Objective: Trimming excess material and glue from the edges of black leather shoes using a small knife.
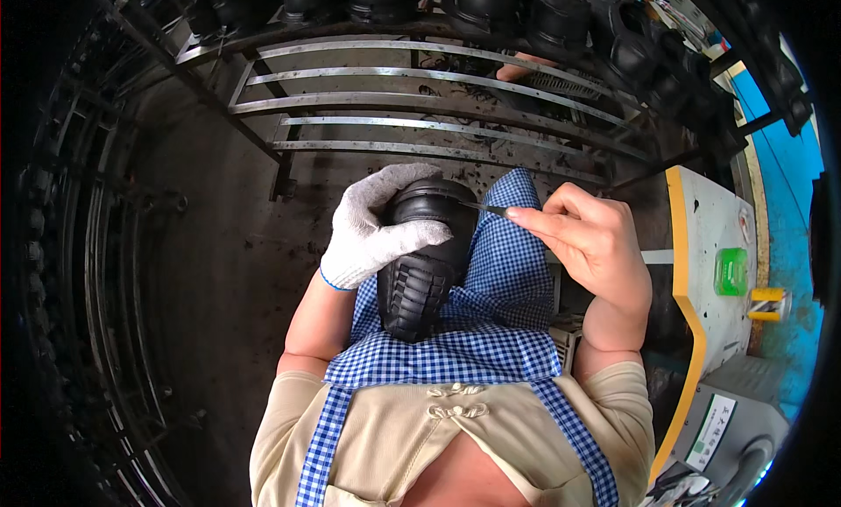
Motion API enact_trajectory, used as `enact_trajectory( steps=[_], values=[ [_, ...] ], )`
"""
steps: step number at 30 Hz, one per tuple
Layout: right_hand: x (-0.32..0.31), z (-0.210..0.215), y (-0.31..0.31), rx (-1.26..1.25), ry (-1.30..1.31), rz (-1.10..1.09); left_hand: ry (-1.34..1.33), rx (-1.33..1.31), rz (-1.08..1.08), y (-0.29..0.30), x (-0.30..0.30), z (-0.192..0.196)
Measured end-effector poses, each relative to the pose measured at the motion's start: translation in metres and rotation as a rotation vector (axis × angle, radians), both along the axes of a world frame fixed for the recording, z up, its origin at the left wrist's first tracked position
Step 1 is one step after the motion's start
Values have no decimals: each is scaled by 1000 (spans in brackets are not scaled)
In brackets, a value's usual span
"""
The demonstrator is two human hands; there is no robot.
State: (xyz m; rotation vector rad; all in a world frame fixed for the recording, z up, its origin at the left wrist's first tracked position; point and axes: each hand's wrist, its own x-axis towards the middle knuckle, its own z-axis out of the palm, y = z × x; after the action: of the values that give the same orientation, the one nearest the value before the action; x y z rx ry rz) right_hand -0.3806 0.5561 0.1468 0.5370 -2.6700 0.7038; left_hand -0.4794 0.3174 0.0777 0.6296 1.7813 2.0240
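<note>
A black shoe (419,288) with a ribbed upper rests over my lap, toe end toward my body. My left hand (372,231), in a white knit glove with a blue cuff edge, is closed around its far end, thumb laid across the top. My bare right hand (591,240) pinches a slim dark tool with a thin pointed tip (492,210). That tip meets or nearly meets the shoe's right edge; contact cannot be made out, nor can the tool's exact kind. Below the shoe lies my blue checked apron (438,358).
Ahead stands a metal rack (385,104) with several black shoes (482,3) along its top. At right is a white table (710,218) with a yellow edge, holding a green container (731,272). A grey machine (740,419) sits nearer. More metal racking (101,271) runs along the left.
</note>
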Motion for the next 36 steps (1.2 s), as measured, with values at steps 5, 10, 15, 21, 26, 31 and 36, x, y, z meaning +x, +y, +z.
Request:
enact_trajectory(
  steps=[5,10,15,21,26,31,36],
  values=[
    [-3,9,-10,52,14,-2,14,-39,-32,4,0,0],
    [-14,8,-18,75,-16,28,-26,-33,-54,4,1,-2],
    [-10,-17,-3,-168,-52,-34,-50,1,-1,-6,-1,1],
    [-1,-67,6,-421,-51,-58,-13,195,200,-16,-16,-16],
    [16,-130,-3,-500,-213,-77,-341,742,345,-28,-56,-58],
    [13,-147,-23,-663,-25,-140,-628,1020,312,-20,-58,-78],
    [-1,-134,-17,-751,47,-91,-675,1074,270,-17,-54,-89]
  ],
)
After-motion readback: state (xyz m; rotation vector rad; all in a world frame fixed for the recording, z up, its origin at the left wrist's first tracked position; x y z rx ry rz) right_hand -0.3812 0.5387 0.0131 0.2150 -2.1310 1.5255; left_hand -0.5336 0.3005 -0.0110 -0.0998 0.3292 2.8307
